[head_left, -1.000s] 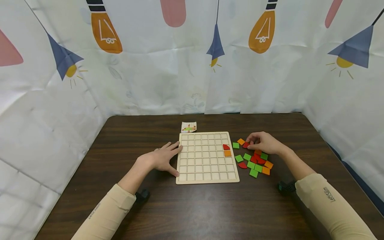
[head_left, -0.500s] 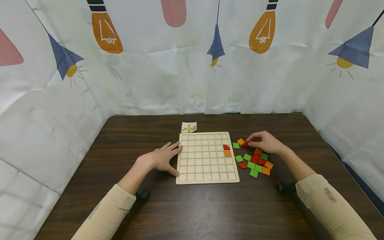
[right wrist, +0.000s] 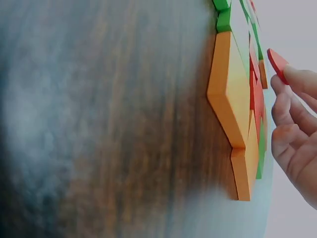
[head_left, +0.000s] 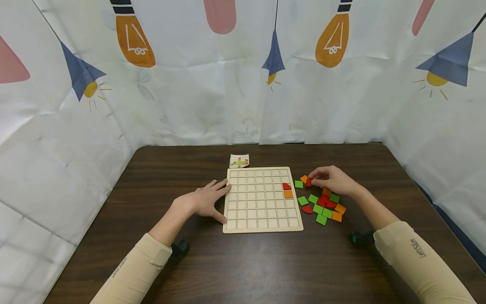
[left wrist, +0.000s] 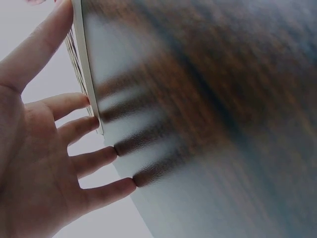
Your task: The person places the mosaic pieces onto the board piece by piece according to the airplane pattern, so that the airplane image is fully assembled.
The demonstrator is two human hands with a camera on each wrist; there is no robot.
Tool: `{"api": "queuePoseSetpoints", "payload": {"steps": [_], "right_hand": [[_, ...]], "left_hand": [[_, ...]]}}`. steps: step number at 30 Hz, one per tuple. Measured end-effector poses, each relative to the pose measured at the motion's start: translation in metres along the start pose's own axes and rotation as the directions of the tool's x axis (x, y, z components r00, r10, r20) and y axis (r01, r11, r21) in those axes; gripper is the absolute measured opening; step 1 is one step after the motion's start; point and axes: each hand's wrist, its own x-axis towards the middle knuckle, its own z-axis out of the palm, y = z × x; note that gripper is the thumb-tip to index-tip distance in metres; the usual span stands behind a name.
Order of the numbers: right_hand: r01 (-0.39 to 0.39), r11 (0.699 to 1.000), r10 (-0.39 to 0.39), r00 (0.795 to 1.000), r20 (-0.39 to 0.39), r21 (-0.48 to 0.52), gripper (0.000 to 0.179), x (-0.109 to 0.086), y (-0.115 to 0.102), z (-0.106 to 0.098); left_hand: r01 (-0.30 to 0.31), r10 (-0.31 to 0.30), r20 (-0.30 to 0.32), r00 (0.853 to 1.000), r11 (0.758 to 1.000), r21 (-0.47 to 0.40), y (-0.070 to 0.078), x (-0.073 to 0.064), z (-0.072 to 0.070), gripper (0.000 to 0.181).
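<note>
A: Where is your red piece (right wrist: 278, 64)?
B: Pinched in your right hand (head_left: 333, 179), near the board (head_left: 261, 205), at its two o'clock.
A: And your left hand (head_left: 204, 202)?
B: Fingers spread, touching the board's edge at nine o'clock.

"LetsSlim" (head_left: 418, 248) on right sleeve (head_left: 423, 264), unreadable lettering (head_left: 119, 267) on left sleeve (head_left: 134, 270)

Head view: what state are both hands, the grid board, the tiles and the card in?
Grid board: flat, two cells filled
Left hand: fingers spread, touching the board's left edge
Right hand: pinching a red tile
Loose tiles: bunched right of the board
Card: face up
</note>
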Motion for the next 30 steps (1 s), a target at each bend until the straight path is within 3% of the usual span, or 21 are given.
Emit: {"api": "queuePoseSetpoints", "payload": {"steps": [30], "right_hand": [[0.074,0.995,-0.080,0.992,0.093,0.061,0.014,0.003,-0.024,0.024]], "left_hand": [[0.014,-0.014,0.006,1.000,1.000,-0.002,0.001,0.002,-0.001,0.112]]}}
